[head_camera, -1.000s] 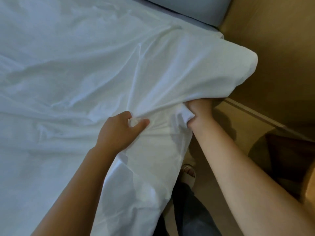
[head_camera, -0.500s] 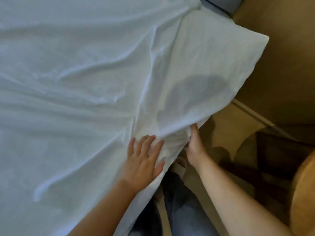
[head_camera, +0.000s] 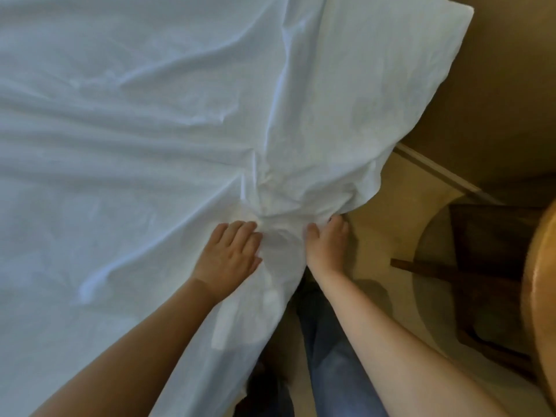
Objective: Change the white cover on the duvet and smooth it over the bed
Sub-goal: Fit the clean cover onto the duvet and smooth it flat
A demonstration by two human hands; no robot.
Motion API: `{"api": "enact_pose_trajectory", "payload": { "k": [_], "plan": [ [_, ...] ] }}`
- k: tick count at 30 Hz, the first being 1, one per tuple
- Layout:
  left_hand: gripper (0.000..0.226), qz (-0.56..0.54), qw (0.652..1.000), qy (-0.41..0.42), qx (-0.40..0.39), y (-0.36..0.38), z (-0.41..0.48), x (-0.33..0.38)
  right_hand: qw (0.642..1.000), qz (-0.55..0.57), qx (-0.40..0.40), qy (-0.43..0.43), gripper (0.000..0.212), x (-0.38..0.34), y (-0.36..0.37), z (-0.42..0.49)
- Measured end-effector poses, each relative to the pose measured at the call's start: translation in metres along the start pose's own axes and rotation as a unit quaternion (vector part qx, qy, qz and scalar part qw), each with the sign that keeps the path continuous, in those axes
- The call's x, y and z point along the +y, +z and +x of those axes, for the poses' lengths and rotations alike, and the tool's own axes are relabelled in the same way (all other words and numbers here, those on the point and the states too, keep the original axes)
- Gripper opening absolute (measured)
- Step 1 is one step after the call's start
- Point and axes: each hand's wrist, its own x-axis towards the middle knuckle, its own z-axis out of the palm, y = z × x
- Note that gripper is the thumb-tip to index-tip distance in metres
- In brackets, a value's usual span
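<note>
The white duvet cover (head_camera: 150,145) lies wrinkled over the bed and fills the left and middle of the view. Its corner (head_camera: 436,31) sticks out past the bed at the upper right. Folds bunch together at the near edge between my hands. My left hand (head_camera: 228,254) rests flat on the cover with straight fingers, just left of the bunch. My right hand (head_camera: 326,242) grips the gathered edge of the cover, with its thumb on top and its fingers curled under the fabric.
Right of the bed are a light wooden floor (head_camera: 400,224) and a tan wall (head_camera: 496,100). A dark wooden chair (head_camera: 487,266) and the rim of a round wooden table (head_camera: 541,296) stand at the far right. My legs in jeans (head_camera: 331,356) are by the bed's edge.
My left hand let go of its pinch and now lies flat on the cover. The cover's corner has spread out to the upper right. My right hand moved lower along the edge.
</note>
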Motion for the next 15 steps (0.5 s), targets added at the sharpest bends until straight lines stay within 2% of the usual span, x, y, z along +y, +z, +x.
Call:
{"api": "enact_pose_trajectory", "payload": {
  "k": [1, 4, 5, 7, 9, 11, 13, 15],
  "plan": [
    [0.047, 0.01, 1.0, -0.019, -0.001, 0.003, -0.011, -0.003, 0.998, -0.018, 0.004, -0.059, 0.047, 0.002, 0.005, -0.013],
    [0.047, 0.018, 0.997, -0.075, -0.01, 0.016, -0.05, -0.01, 0.965, -0.088, -0.11, -0.221, 0.069, 0.013, 0.037, -0.058],
    [0.043, 0.013, 0.995, -0.094, -0.008, 0.02, -0.059, -0.011, 0.951, -0.119, -0.134, -0.253, 0.073, 0.017, 0.049, -0.07],
    [0.035, -0.006, 0.993, -0.116, 0.008, 0.024, -0.068, -0.011, 0.941, -0.15, -0.12, -0.279, 0.074, 0.02, 0.066, -0.082],
    [0.028, -0.048, 0.991, -0.124, 0.005, 0.023, -0.067, -0.007, 0.939, -0.16, -0.057, -0.3, 0.064, 0.019, 0.075, -0.086],
    [0.028, -0.118, 0.984, -0.133, -0.022, 0.02, -0.072, -0.005, 0.917, -0.191, -0.022, -0.349, 0.046, 0.013, 0.078, -0.093],
    [0.03, -0.158, 0.981, -0.11, -0.021, 0.009, -0.096, -0.012, 0.876, -0.216, -0.025, -0.43, 0.027, 0.006, 0.077, -0.106],
    [0.035, -0.173, 0.979, -0.089, -0.052, -0.002, -0.141, -0.033, 0.81, -0.25, -0.037, -0.528, 0.011, 0.007, 0.078, -0.127]
  ]
}}
